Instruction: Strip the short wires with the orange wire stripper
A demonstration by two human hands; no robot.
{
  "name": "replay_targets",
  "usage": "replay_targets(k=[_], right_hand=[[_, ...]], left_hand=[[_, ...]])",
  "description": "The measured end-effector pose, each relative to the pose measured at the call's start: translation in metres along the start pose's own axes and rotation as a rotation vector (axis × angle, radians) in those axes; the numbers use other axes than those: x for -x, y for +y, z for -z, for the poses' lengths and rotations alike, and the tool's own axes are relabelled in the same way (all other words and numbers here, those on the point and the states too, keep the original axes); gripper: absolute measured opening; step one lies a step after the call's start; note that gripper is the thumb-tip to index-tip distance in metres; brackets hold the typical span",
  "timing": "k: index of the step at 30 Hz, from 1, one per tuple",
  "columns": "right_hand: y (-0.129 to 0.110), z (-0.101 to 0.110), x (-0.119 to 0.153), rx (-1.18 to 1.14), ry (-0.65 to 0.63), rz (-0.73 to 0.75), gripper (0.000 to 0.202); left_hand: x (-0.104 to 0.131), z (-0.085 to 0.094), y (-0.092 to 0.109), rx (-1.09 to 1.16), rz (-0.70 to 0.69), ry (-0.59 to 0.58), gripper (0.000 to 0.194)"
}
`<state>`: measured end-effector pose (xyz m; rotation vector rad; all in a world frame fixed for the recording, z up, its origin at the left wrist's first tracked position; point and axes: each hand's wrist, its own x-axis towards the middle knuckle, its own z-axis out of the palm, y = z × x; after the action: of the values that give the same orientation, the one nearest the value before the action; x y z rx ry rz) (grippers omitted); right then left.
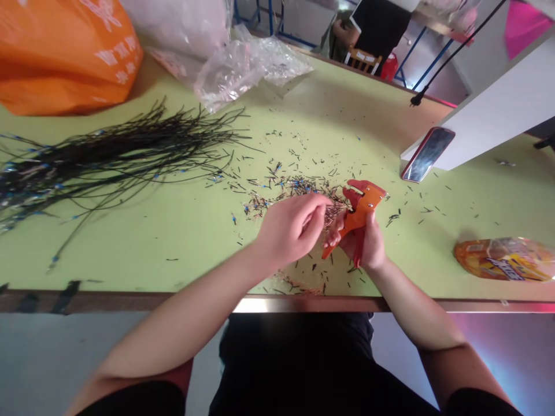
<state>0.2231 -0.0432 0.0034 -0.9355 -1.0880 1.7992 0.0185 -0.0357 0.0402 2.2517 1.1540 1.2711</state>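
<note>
An orange hand tool [362,209] with a slotted head is wrapped by the fingers of my right hand [368,245], its handles angled down to the left. My left hand [292,225] is just left of the tool, thumb and fingers pressed together, index finger reaching toward the tool's jaw; what it pinches, if anything, is too small to make out. Beneath and around both hands lie scattered black, blue and copper-coloured bits of wire [299,186]. A long bundle of black wires [117,144] with blue and metal ends spreads over the left of the table.
The green table [143,248] has an orange bag [65,55] and clear plastic bags [243,66] at the back left. A phone [428,154] leans on a white post [489,110]. An orange bottle [505,260] lies at right. Beyond the table, a person in black [381,29] sits.
</note>
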Motion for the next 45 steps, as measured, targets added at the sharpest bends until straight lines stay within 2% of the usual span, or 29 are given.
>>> replay_targets(k=[3, 7, 10, 14, 17, 19, 21, 23, 25, 29, 31, 33, 35, 37, 39, 41, 43, 44, 45], right_hand=[[-0.005, 0.005, 0.002, -0.078, -0.112, -0.05, 0.063], [0.002, 0.01, 0.004, -0.116, -0.196, -0.094, 0.068], [0.009, 0.011, 0.004, -0.121, -0.263, -0.12, 0.071], [0.011, 0.007, 0.006, -0.086, -0.334, -0.163, 0.068], [0.008, 0.008, 0.007, 0.038, -0.32, -0.091, 0.063], [0.001, 0.016, 0.004, 0.304, -0.185, 0.049, 0.052], [-0.012, 0.035, -0.004, 0.704, 0.091, 0.223, 0.035], [-0.03, 0.064, -0.016, 1.087, 0.424, 0.352, 0.026], [-0.051, 0.1, -0.031, 1.356, 0.655, 0.359, 0.026], [-0.085, 0.167, -0.053, 1.575, 0.845, 0.154, 0.041], [-0.094, 0.187, -0.059, 1.582, 0.874, 0.093, 0.043], [-0.099, 0.197, -0.061, 1.562, 0.859, 0.035, 0.042], [-0.101, 0.196, -0.058, 1.523, 0.843, 0.025, 0.04], [-0.099, 0.185, -0.053, 1.38, 0.844, 0.106, 0.038], [-0.093, 0.166, -0.047, 1.154, 0.823, 0.202, 0.033], [-0.079, 0.139, -0.04, 1.024, 0.755, 0.203, 0.029], [-0.06, 0.108, -0.034, 0.926, 0.649, 0.168, 0.033], [-0.05, 0.092, -0.031, 0.834, 0.547, 0.153, 0.037], [-0.039, 0.076, -0.028, 0.582, 0.366, 0.126, 0.04]], left_hand=[[-0.003, 0.006, -0.008, 0.066, 0.085, -0.054, 0.028], [-0.002, 0.001, -0.019, 0.101, 0.165, -0.117, 0.019], [0.0, -0.005, -0.026, 0.046, 0.218, -0.155, 0.015], [0.0, -0.01, -0.031, -0.034, 0.259, -0.154, 0.019], [0.0, -0.01, -0.034, 0.01, 0.306, -0.164, 0.022], [-0.001, -0.01, -0.037, 0.048, 0.34, -0.132, 0.023], [-0.002, -0.009, -0.041, 0.067, 0.374, -0.101, 0.024], [-0.003, -0.009, -0.045, 0.063, 0.39, -0.103, 0.025], [-0.003, -0.011, -0.048, 0.043, 0.391, -0.126, 0.026], [-0.003, -0.014, -0.05, 0.001, 0.364, -0.167, 0.027], [-0.003, -0.015, -0.049, -0.012, 0.351, -0.184, 0.027], [-0.004, -0.016, -0.048, -0.021, 0.347, -0.204, 0.026], [-0.005, -0.015, -0.047, -0.025, 0.351, -0.215, 0.026], [-0.006, -0.013, -0.046, -0.025, 0.357, -0.208, 0.026], [-0.006, -0.012, -0.046, -0.015, 0.356, -0.185, 0.026], [-0.005, -0.01, -0.045, 0.011, 0.347, -0.146, 0.026], [-0.003, -0.01, -0.044, 0.054, 0.33, -0.091, 0.024], [-0.003, -0.01, -0.043, 0.075, 0.319, -0.061, 0.024], [-0.002, -0.011, -0.043, 0.092, 0.305, -0.028, 0.023]])
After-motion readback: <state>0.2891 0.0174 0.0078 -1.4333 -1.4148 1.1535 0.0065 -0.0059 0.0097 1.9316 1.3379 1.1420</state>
